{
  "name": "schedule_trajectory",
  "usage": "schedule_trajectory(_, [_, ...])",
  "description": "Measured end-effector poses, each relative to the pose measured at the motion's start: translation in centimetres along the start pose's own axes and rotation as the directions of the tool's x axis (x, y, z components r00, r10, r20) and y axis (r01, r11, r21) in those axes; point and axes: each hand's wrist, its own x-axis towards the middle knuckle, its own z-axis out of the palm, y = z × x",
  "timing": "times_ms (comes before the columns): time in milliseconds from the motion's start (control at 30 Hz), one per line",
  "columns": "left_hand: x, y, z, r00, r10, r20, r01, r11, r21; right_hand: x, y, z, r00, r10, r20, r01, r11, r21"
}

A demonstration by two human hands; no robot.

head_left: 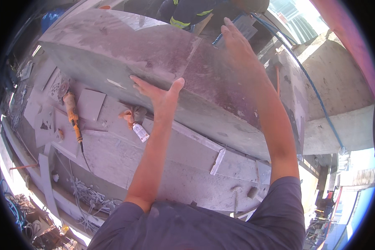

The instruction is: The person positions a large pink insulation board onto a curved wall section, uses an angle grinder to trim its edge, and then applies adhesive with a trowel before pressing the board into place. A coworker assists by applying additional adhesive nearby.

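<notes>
A long concrete ledge (125, 39) runs across in front of me, its top stained reddish and dusty. My left hand (160, 96) is at the ledge's near edge, thumb and fingers spread; it holds nothing. Whether it touches the edge I cannot tell. Farther right, my right hand (238, 46) is raised over the ledge's top with fingers stretched out and nothing in it. Below the left hand, a white tube with print (141, 132) lies beside a crumpled orange and grey glove or rag (130, 116) on the lower slab.
An orange angle grinder (72, 114) with a cord lies at the left near a square tile (90, 104). A blue rope (312, 83) hangs down the right side. A person in dark clothes (189, 12) is beyond the ledge. A pale strip (218, 161) rests on the slab.
</notes>
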Motion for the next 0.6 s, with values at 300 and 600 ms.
schedule_trajectory(300, [-0.8, -0.5, 0.1, 0.996, 0.085, -0.009, -0.085, 0.996, -0.015, -3.8, 3.5, 5.6, 0.982, 0.018, 0.189, 0.047, 0.941, -0.335])
schedule_trajectory(600, [-0.5, 0.6, -0.2, 0.997, 0.041, -0.059, -0.040, 0.999, 0.020, 2.4, -3.5, -2.4, 0.979, -0.204, -0.002, 0.202, 0.967, -0.155])
